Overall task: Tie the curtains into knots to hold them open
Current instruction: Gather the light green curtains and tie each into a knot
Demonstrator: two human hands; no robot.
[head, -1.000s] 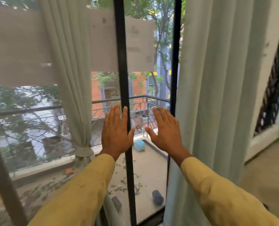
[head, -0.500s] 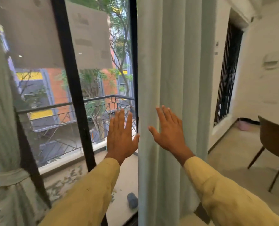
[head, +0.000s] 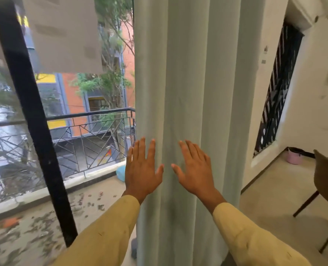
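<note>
A pale green curtain [head: 193,83] hangs straight down in loose folds in the middle of the view, untied. My left hand [head: 142,169] is raised in front of the curtain's left edge, fingers straight and spread, holding nothing. My right hand [head: 194,169] is raised in front of the curtain's middle folds, also flat with spread fingers. Whether the palms touch the fabric cannot be told. Both arms wear yellow sleeves.
A black window frame bar [head: 30,116] crosses the glass on the left; a balcony railing [head: 90,135] lies beyond. To the right are a white wall, a dark grille door [head: 276,89], a brown chair [head: 326,181] and a pink bucket [head: 293,156] on the floor.
The view has swung right: the knotted left curtain has left the frame and the untied right curtain now sits in the middle. Both hands stay flat and now lie before this curtain.
</note>
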